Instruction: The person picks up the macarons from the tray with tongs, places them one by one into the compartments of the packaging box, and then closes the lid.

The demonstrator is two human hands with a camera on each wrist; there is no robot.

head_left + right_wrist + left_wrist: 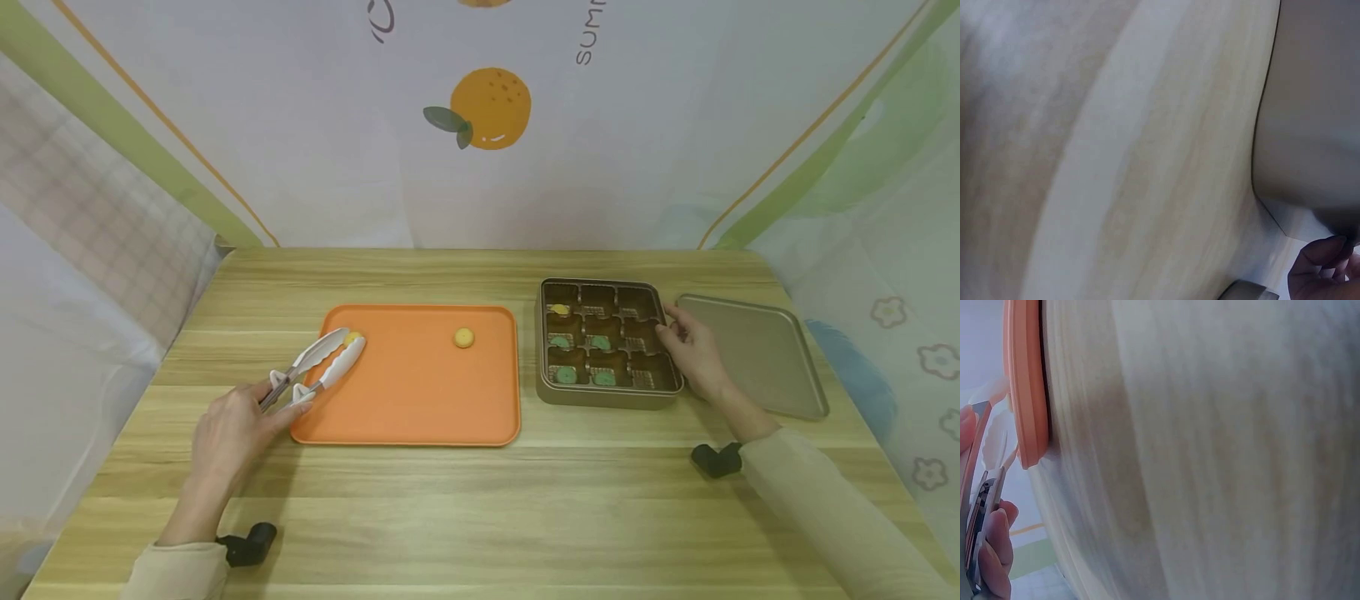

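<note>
My left hand [234,425] grips metal tongs [281,387] with white scalloped tips. Those tips straddle a small yellow cookie [352,337] at the upper left of an orange tray [408,392]. Another round yellow cookie [463,337] lies near the tray's upper right. My right hand [693,350] holds the right rim of a square tin box [607,398], its fingers bent at the edge; the right wrist view shows them by the box's corner. Inside is a brown divided insert: one yellow cookie [559,309] sits in the back left compartment, and several green cookies [566,375] sit in others.
Right of the box lies a flat lid [765,358], partly behind my right hand. Black wrist-camera pieces [251,544] stick out beside both wrists, close over the wooden table [480,517]. A printed curtain [337,167] hangs along the back edge.
</note>
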